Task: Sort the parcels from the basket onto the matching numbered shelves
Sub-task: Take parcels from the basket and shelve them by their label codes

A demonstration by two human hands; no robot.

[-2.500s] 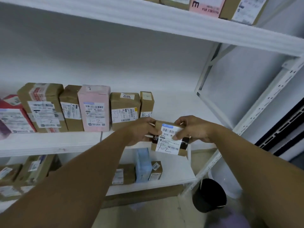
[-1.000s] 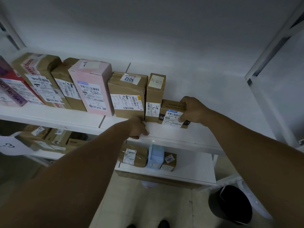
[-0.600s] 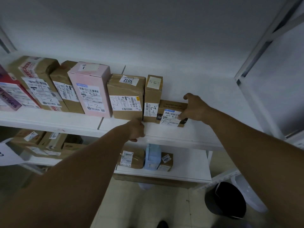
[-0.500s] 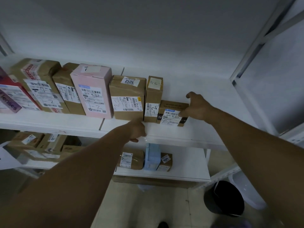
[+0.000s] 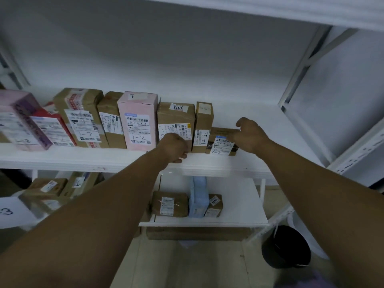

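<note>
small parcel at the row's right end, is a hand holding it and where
No grip: the right hand lies open at the small parcel's upper right corner. The left hand is curled at the shelf edge, holding no parcel.

bare shelf [image 5: 264, 121] right of the small parcel [image 5: 220, 146], row of parcels [image 5: 137, 121] tight on its left, frame post [image 5: 299, 69] beyond

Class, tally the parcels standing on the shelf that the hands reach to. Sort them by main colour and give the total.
Brown parcels: 5
Pink parcels: 2
Red parcels: 1
Total: 8
</note>
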